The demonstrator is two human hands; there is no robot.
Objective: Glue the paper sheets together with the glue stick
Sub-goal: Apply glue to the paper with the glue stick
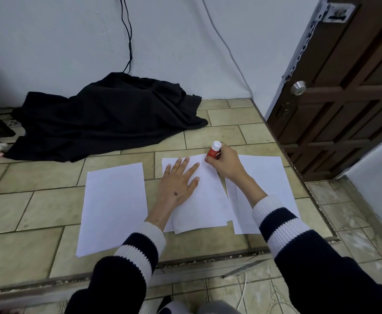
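Right hand [225, 163] grips the glue stick [214, 150] tilted at the sheet's [204, 198] one o'clock corner; left hand [178, 183] lies flat, open, pinning it.

Three groups of paper lie in a row on the floor [38, 211]: a left sheet [114, 207], a middle stack [204, 205] and a right stack [267, 177]. The left hand [177, 183] lies flat on the middle stack; the right hand [225, 163] holds the glue stick [214, 150] at its far edge. A cloth [108, 116] lies behind, a door [344, 87] on the right.
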